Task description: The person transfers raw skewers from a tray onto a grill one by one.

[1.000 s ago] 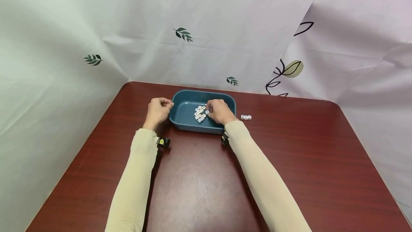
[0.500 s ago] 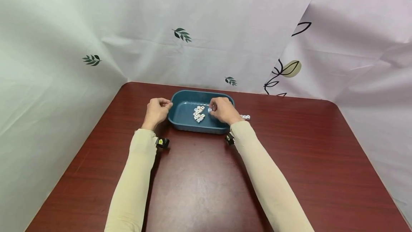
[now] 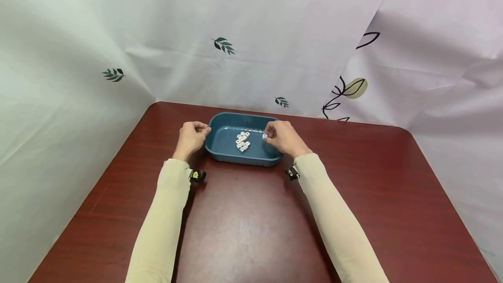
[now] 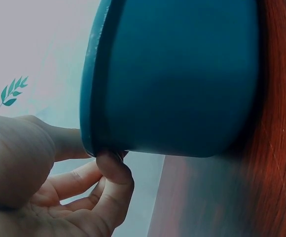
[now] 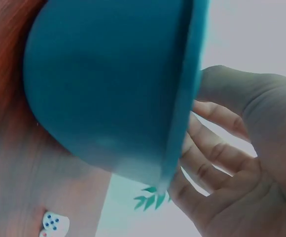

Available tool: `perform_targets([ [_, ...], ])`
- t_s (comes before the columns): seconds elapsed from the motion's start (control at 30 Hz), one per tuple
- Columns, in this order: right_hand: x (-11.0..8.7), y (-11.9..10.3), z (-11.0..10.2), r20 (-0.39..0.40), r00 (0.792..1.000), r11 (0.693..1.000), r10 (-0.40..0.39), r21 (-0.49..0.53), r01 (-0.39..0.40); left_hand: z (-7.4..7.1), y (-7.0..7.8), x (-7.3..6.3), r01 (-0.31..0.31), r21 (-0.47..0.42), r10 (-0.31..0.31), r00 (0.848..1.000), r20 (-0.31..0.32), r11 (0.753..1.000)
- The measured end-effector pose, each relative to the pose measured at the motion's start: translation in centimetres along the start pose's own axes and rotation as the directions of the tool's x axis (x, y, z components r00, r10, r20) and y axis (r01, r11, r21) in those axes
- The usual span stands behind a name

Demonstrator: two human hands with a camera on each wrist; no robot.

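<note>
A blue plastic tray [image 3: 224, 156] sits near the table's far edge. Several white dice [image 3: 242, 142] lie in a loose cluster on its floor. At the tray's left end my left hand [image 3: 191, 138] pinches the rim between thumb and fingers; the left wrist view shows this hand [image 4: 79, 192] close to the rim. Over the tray's right side, my right hand [image 3: 286, 136] holds a white die [image 3: 265, 136] with its fingertips. In the right wrist view the tray wall hides those fingertips and what they hold.
White dice [image 5: 55, 223] stand on the table right of the tray; my right hand covers them in the head view. The red-brown table [image 3: 235, 213] meets a white leaf-print cloth [image 3: 251, 56] behind and at the sides.
My right hand has moved right, away from the dice cluster, carrying the die. It now covers the dice on the table outside. The left hand has stayed at the rim.
</note>
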State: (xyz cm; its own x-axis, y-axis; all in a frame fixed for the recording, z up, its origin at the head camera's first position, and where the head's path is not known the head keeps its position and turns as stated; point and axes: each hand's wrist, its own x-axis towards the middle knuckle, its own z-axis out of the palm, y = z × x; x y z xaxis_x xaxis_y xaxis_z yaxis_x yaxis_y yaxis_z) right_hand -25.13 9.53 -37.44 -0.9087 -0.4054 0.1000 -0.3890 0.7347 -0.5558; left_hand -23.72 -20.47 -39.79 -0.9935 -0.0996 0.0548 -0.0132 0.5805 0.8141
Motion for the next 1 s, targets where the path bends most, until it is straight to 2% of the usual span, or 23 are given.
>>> perform_targets([
  [0.27,-1.7,0.8,-1.4,-0.027,1.000,0.998,-0.008,0.069,0.010,0.4,0.4,0.2,0.012,-0.013,-0.012,1.000,0.011,1.000],
  [0.73,-3.5,2.7,-2.8,-0.101,0.995,0.998,-0.002,0.068,0.009,0.1,-0.1,0.1,0.012,-0.013,-0.012,1.000,0.003,1.000],
  [1.0,-4.4,4.0,-3.6,-0.110,0.994,0.998,-0.009,0.067,0.017,0.2,-0.1,-0.1,0.026,-0.005,-0.026,1.000,0.007,1.000],
])
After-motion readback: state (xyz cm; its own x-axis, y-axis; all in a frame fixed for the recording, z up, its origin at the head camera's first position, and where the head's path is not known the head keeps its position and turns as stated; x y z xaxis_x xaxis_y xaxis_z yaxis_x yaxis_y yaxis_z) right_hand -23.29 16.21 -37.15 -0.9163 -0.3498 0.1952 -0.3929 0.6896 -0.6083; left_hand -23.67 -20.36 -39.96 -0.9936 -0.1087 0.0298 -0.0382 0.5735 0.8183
